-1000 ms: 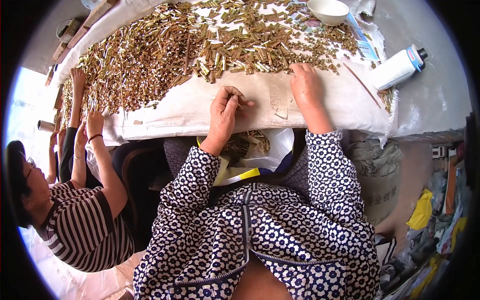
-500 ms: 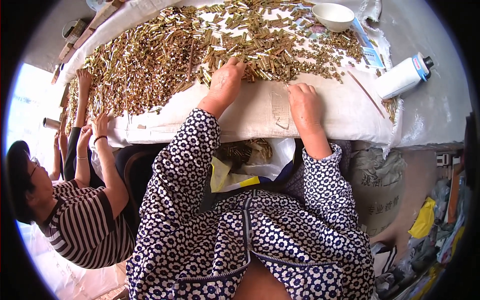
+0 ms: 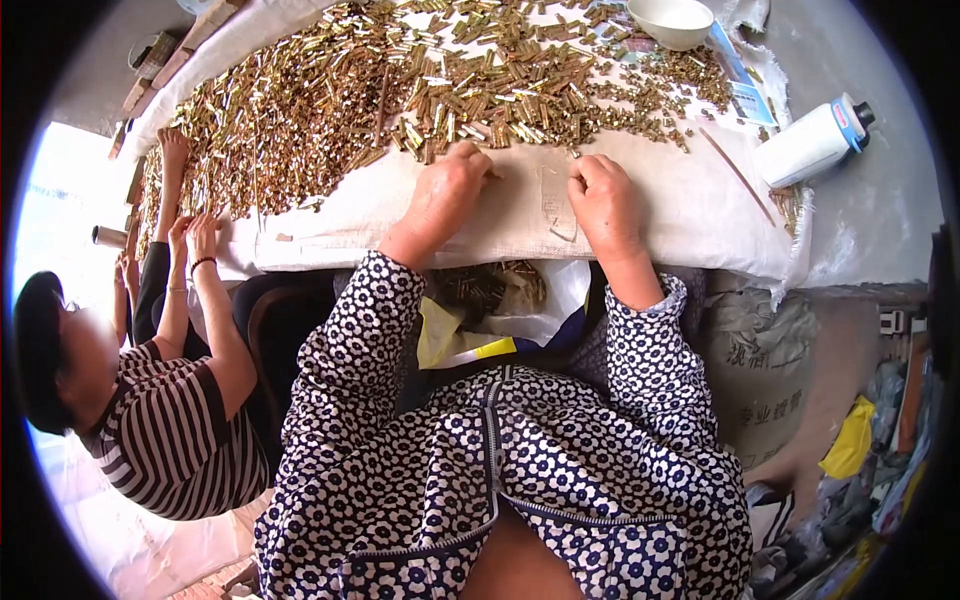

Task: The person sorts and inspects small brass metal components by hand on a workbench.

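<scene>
A wide heap of small brass-coloured metal pieces (image 3: pixel 270 130) covers the far part of the cloth-covered table (image 3: pixel 330 235); many look like short rods or rows stuck together. My left hand (image 3: pixel 447 200) is at the heap's near edge, fingers curled and closed; what they hold, if anything, is hidden. To its right, my right hand (image 3: pixel 607 205) rests over the cloth with thumb and forefinger pinched. A tiny bit of something shows at those fingertips, too small to name. Between my hands lies a creased patch (image 3: pixel 556 200) on the cloth.
A white bowl (image 3: pixel 672 22) stands at the far right, near a white bottle (image 3: pixel 815 143) lying tilted. A thin brown stick (image 3: pixel 738 177) lies before it. At left, a person in a striped shirt (image 3: pixel 185 440) works at the heap. An open bag (image 3: pixel 545 310) sits below the table edge.
My left hand has drawn back from the heap toward me, its fingers curling in. My right hand has shifted slightly left and its fingers have closed more tightly.
</scene>
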